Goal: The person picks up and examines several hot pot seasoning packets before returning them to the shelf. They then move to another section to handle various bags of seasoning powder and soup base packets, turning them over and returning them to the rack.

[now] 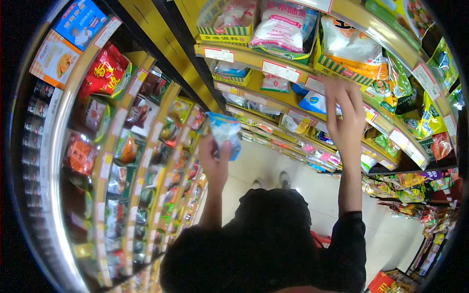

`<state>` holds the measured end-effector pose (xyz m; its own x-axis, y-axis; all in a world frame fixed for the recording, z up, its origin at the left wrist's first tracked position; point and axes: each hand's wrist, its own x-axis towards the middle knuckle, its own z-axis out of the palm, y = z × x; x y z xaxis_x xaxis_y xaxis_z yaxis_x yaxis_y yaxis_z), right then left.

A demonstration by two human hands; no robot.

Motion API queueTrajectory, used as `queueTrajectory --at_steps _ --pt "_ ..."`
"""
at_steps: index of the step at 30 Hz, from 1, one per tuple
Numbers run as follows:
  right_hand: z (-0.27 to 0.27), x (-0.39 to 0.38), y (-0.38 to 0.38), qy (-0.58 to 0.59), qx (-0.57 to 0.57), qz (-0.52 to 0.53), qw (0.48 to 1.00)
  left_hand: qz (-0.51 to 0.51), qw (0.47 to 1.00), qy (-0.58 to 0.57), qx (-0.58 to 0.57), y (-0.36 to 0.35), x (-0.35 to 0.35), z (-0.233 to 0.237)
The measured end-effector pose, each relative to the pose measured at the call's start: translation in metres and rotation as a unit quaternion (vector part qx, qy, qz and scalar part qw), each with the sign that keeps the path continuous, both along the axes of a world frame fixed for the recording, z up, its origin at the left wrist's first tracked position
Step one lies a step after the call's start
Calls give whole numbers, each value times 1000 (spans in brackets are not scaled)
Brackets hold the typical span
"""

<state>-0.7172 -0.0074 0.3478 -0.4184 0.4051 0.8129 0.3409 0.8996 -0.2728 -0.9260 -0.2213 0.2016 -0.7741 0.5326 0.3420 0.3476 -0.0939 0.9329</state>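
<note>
A blue and white plastic packet (224, 132) is in my left hand (214, 158), with the thumb pressed across its front. My right hand (346, 110) is raised at the shelf edge on the right, somewhat blurred, its fingers apart and holding nothing that I can see. Just left of those fingers, on the shelf below, lies another blue and white packet (313, 101). Above the right hand stands a large white and orange bag (354, 46) in a green-striped display box. A pink and white bag (279, 27) sits to its left.
Curved shelving with many bagged goods runs along the left, where a red packet (103, 72) stands near the top. Price labels (281, 71) line the shelf edges. My shoes (283, 180) show on the pale tiled floor (264, 158). More packaged goods (410, 185) hang at the right.
</note>
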Motion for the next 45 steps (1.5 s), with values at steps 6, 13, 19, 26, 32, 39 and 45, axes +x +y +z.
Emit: queueTrajectory --at_steps 6,13,19,26,32,39,45 --pt "35 -91 35 -107 68 -133 983 -1 998 -62 14 -31 -14 -16" --pt "33 -108 72 -111 74 -153 979 -54 995 -30 73 -13 -22 37" --pt "43 -72 35 35 -1 -56 998 -77 994 42 72 46 -46 103" --pt "-19 34 -82 55 -132 23 989 -84 958 273 20 136 -52 172" --pt "-102 45 -91 37 -246 28 968 -44 886 459 40 230 -35 179" --pt "-159 -58 -10 80 -97 -34 991 -25 882 469 -37 272 -16 186" --pt "-171 -106 34 44 -60 -87 993 26 846 532 -32 247 -4 192"
